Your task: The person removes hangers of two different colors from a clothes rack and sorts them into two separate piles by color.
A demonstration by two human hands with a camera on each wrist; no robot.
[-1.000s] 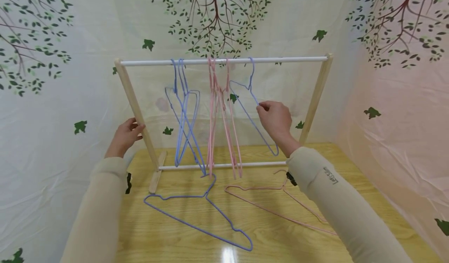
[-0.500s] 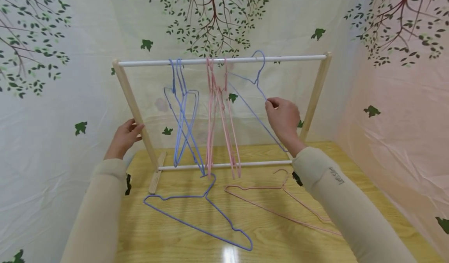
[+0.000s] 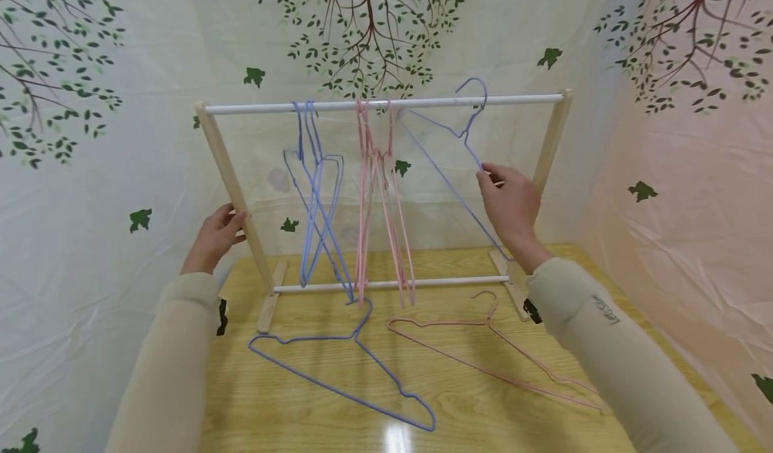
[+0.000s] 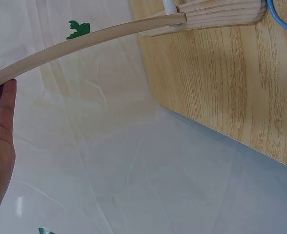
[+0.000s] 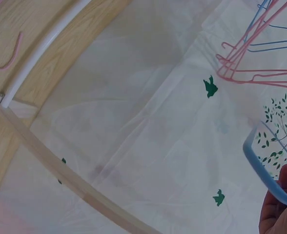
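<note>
The right hand pinches a blue hanger between thumb and fingertips, partway down its sloping shoulder. The hanger is in the air at the right part of the rack, tilted, with the curve of its hook rising above the white rail and its open end above the rail too. One end of the hanger reaches toward the pink hangers, the other drops to just beside the right wrist.

The left hand rests against the wooden left post, about midway up; in the left wrist view its fingers are fairly straight and touch the wood, not clenched.

Along the rail, a bunch of blue hangers hangs toward the left, with the pink ones near the middle. The wooden right post stands behind the right hand, and a white lower bar runs just over the table. In front of the rack, a loose blue hanger and a loose pink hanger lie flat on the wood-patterned tabletop, apart from each other. Behind everything is a pale cloth printed with branches and green leaves
</note>
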